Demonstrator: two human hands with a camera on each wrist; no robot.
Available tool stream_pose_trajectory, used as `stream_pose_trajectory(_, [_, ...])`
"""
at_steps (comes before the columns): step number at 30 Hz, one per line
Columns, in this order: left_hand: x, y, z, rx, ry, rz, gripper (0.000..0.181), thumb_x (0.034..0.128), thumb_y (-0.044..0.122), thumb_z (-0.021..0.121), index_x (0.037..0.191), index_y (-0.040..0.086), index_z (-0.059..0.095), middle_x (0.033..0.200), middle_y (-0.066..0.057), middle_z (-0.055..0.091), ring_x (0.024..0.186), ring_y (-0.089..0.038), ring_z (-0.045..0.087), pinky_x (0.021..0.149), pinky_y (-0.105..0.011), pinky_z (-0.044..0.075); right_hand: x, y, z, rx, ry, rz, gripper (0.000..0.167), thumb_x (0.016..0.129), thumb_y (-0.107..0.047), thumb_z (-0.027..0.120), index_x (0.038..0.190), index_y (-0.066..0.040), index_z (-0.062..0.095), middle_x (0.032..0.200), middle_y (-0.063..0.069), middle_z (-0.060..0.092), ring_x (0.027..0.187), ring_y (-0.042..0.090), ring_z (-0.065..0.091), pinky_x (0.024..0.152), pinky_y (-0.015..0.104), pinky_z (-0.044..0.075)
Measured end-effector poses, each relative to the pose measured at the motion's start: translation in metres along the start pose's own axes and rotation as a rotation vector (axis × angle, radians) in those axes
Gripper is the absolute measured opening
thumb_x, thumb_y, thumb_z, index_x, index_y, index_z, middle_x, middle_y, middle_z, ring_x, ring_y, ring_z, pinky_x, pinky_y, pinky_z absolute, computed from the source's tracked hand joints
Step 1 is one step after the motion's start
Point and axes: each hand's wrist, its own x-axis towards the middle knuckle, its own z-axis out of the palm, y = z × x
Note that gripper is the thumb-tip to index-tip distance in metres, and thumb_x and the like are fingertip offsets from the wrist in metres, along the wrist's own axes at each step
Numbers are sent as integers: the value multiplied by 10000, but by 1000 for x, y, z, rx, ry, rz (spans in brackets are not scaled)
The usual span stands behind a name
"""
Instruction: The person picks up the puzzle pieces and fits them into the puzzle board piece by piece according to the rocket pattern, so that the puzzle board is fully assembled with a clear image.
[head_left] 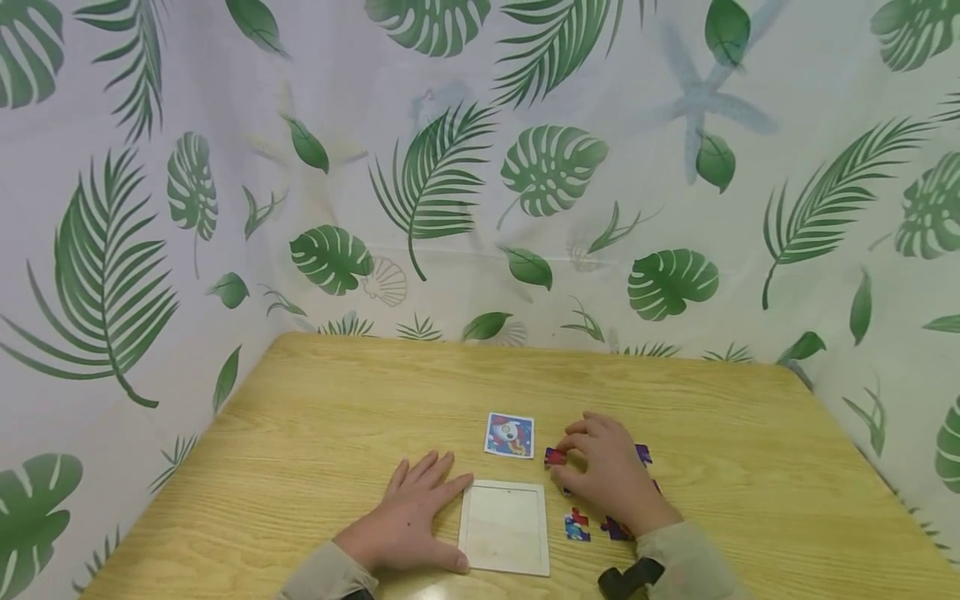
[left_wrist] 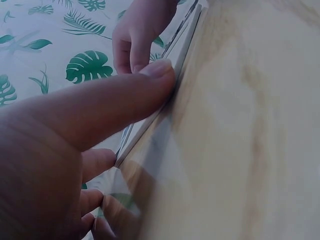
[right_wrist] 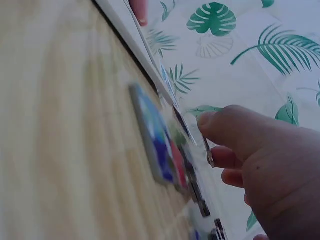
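A pale square frame tray (head_left: pixel 504 570) lies on the wooden table, its inside bare. The left hand (head_left: pixel 412 522) touches its left side with thumb and forefinger, fingers spread and fairly straight; in the left wrist view the thumb (left_wrist: pixel 120 100) rests against the tray's edge. The right hand (head_left: pixel 611 475) is to the right of the tray and pinches a red and purple puzzle piece (head_left: pixel 555 457) between thumb and fingers. In the right wrist view that piece (right_wrist: pixel 206 150) is seen edge-on, held by the right hand (right_wrist: pixel 270 160).
A small picture card (head_left: pixel 510 436) with a white figure lies behind the tray. Right of the tray are a blue and red piece (head_left: pixel 577 527), a purple piece (head_left: pixel 615 528) and others partly under the right hand. A leaf-patterned curtain (head_left: pixel 465 167) stands behind the table (head_left: pixel 360 400).
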Motion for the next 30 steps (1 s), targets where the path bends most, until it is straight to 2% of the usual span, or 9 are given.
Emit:
stream_pose_trajectory(5, [-1, -1, 1, 1, -1, -1, 1078, 735, 759, 706, 1593, 209, 355, 1668, -163, 157, 1533, -368, 72, 1171, -651, -20, -3, -17, 5, 45, 3, -31, 196, 836, -420, 794, 942, -258, 758, 1204, 22, 663, 1359, 353, 442, 1136, 603, 281])
stream_pose_trajectory(10, [0, 0, 1, -4, -14, -6, 1073, 740, 771, 692, 1592, 208, 359, 1669, -157, 160, 1533, -369, 69, 1170, -654, -21, -3, -37, 9, 47, 2, -79, 205, 818, -428, 820, 923, -265, 754, 1172, -1, 669, 1343, 339, 466, 1131, 582, 314])
stream_pose_trajectory(14, [1, -1, 1, 7, -18, -8, 1074, 740, 782, 679, 1596, 223, 351, 1673, -145, 154, 1535, -362, 61, 1170, -653, -28, -2, -55, 11, 35, -27, -106, 204, 829, -441, 806, 938, -276, 754, 1176, -15, 674, 1314, 328, 491, 1127, 555, 328])
stream_pose_trajectory(20, [2, -1, 3, 5, -21, -2, 1071, 740, 793, 669, 1596, 236, 350, 1674, -137, 156, 1536, -353, 59, 1172, -648, -27, -4, -79, 15, 33, -71, -137, 216, 853, -437, 768, 970, -258, 744, 1127, -58, 678, 1205, 233, 545, 1106, 509, 364])
stream_pose_trajectory(25, [1, -2, 4, 10, -13, 13, 1077, 747, 794, 665, 1594, 206, 354, 1672, -152, 160, 1533, -369, 63, 1167, -661, -19, -4, -91, 20, 20, -86, -161, 214, 850, -408, 765, 971, -233, 744, 1033, -89, 665, 1067, 173, 589, 1050, 483, 419])
stream_pose_trajectory(30, [0, -3, 3, 21, -15, 26, 1069, 759, 792, 653, 1598, 208, 342, 1678, -123, 150, 1533, -373, 45, 1163, -663, -32, -3, -96, 25, -12, -104, -146, 274, 869, -429, 744, 1042, -216, 750, 1075, -69, 674, 1090, 205, 600, 1043, 489, 432])
